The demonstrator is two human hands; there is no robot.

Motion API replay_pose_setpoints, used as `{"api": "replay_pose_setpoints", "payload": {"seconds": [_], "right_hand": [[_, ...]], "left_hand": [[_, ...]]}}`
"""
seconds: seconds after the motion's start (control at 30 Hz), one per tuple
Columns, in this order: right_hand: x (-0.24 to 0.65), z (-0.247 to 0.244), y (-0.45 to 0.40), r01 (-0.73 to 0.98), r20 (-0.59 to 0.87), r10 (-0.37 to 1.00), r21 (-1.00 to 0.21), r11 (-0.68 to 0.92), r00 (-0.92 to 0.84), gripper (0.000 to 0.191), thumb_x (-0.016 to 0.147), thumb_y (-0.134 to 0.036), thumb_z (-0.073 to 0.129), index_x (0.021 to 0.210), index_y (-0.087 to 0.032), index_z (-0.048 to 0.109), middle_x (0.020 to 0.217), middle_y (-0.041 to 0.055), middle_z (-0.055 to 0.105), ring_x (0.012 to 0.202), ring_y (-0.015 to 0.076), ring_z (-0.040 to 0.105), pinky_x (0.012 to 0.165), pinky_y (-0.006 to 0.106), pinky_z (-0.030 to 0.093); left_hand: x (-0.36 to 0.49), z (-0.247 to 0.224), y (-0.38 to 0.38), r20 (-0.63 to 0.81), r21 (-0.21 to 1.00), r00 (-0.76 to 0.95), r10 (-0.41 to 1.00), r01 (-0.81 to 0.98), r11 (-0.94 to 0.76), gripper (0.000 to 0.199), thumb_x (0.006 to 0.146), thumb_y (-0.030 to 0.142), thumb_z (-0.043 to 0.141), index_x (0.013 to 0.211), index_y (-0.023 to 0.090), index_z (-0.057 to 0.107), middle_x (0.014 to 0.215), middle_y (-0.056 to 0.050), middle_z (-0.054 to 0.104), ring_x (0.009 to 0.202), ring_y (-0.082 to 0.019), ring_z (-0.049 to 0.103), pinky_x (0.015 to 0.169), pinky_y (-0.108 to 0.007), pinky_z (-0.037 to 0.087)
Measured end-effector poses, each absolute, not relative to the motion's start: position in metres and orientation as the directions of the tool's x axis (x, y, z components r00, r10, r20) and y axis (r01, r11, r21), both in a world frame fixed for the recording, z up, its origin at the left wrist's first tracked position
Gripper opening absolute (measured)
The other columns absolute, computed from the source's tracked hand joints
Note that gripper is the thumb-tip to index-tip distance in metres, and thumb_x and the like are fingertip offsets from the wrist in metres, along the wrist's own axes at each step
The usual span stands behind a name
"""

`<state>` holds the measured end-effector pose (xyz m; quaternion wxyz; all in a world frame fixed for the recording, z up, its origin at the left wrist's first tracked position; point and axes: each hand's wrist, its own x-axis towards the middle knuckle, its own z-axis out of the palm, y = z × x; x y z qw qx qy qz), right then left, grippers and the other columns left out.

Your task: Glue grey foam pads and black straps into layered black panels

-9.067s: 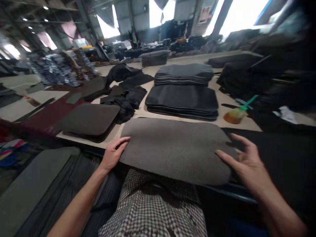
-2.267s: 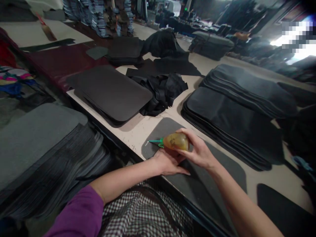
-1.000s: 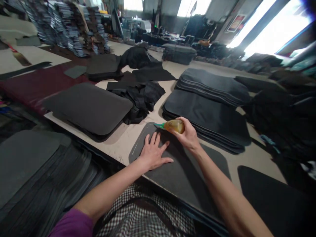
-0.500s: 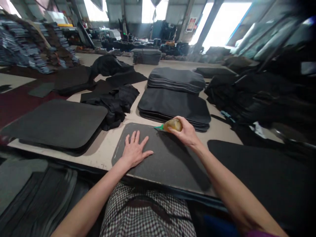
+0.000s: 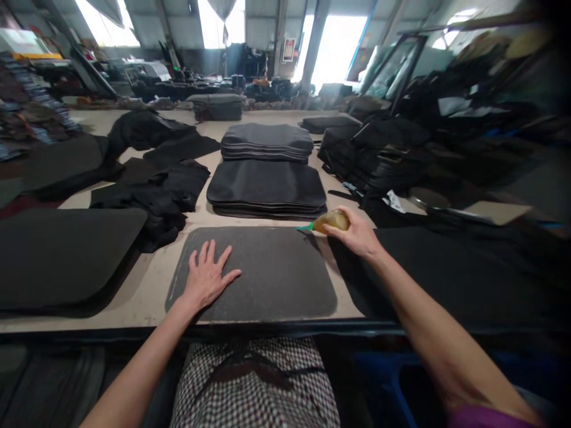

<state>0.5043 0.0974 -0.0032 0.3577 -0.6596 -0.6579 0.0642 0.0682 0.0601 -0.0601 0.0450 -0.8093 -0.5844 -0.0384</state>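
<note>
A dark grey sheet with rounded corners (image 5: 267,279) lies flat on the table in front of me. My left hand (image 5: 207,276) rests on its left part, palm down with fingers spread. In my right hand (image 5: 359,232) is a squeeze bottle of yellowish glue (image 5: 331,222), tilted on its side. Its green nozzle (image 5: 306,227) points left and meets the sheet's far edge near the far right corner. A thin pale line runs along the sheet's left edge and part of the far edge.
Behind the sheet stand two stacks of black panels (image 5: 267,181). Larger dark sheets lie at left (image 5: 62,255) and right (image 5: 428,273). Crumpled black fabric (image 5: 156,196) sits at back left, with a pile of black material (image 5: 375,154) at back right. The table's front edge (image 5: 276,328) runs before me.
The bottle's nozzle has moved right along the sheet's far edge, towards the far right corner. My left hand stays spread on the sheet. The camera view has turned right.
</note>
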Motion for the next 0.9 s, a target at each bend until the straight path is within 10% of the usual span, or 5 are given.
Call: {"api": "replay_pose_setpoints", "payload": {"seconds": [0.3, 0.47, 0.57, 0.73, 0.9], "right_hand": [[0.554, 0.005, 0.061, 0.794, 0.39, 0.855, -0.607, -0.041, 0.342, 0.066, 0.067, -0.067, 0.079, 0.116, -0.023, 0.068, 0.106, 0.0115, 0.071, 0.093, 0.0345, 0.065, 0.085, 0.051, 0.052], [0.511, 0.029, 0.035, 0.532, 0.358, 0.843, -0.84, 0.104, 0.401, 0.052, 0.074, -0.054, 0.083, 0.114, -0.023, 0.069, 0.098, 0.0129, 0.069, 0.069, 0.0241, 0.062, 0.054, 0.037, 0.049], [0.452, 0.037, 0.022, 0.349, 0.251, 0.932, -0.925, 0.151, 0.263, 0.05, 0.075, -0.049, 0.084, 0.115, -0.023, 0.069, 0.087, 0.0096, 0.067, 0.056, 0.0189, 0.057, 0.042, 0.031, 0.042], [0.335, 0.029, 0.005, 0.374, 0.216, 0.954, -0.884, 0.281, -0.206, 0.053, 0.075, -0.054, 0.083, 0.118, -0.029, 0.065, 0.103, 0.0061, 0.072, 0.087, 0.0297, 0.069, 0.07, 0.043, 0.062], [0.24, 0.015, 0.0, 0.388, 0.32, 0.867, -0.796, 0.464, -0.381, 0.045, 0.083, -0.049, 0.076, 0.119, -0.028, 0.058, 0.112, 0.0068, 0.07, 0.097, 0.0305, 0.069, 0.091, 0.051, 0.058]], "left_hand": [[0.068, -0.065, 0.061, 0.113, -0.02, 0.313, 0.943, 0.95, -0.313, 0.077, 0.094, 0.076, 0.035, 0.16, 0.035, 0.034, 0.169, -0.016, 0.027, 0.157, -0.039, 0.018, 0.121, -0.063, 0.017], [0.055, -0.048, 0.064, 0.12, 0.166, 0.332, 0.936, 0.922, -0.349, 0.057, 0.103, 0.057, 0.037, 0.15, 0.028, 0.05, 0.17, -0.015, 0.024, 0.156, -0.033, 0.022, 0.122, -0.058, 0.021], [0.024, -0.025, 0.068, 0.211, 0.326, 0.286, 0.935, 0.881, -0.343, 0.043, 0.105, 0.044, 0.041, 0.139, 0.025, 0.059, 0.153, -0.011, 0.051, 0.142, -0.025, 0.043, 0.118, -0.046, 0.031], [-0.036, 0.006, 0.056, 0.224, 0.424, 0.209, 0.952, 0.859, -0.288, 0.018, 0.096, 0.034, 0.061, 0.105, 0.022, 0.071, 0.102, -0.003, 0.072, 0.103, -0.022, 0.06, 0.1, -0.038, 0.04], [-0.063, -0.001, 0.035, 0.099, 0.41, 0.278, 0.955, 0.863, -0.294, 0.014, 0.091, 0.035, 0.068, 0.088, 0.021, 0.069, 0.093, 0.0, 0.069, 0.097, -0.019, 0.059, 0.101, -0.038, 0.034]]}}
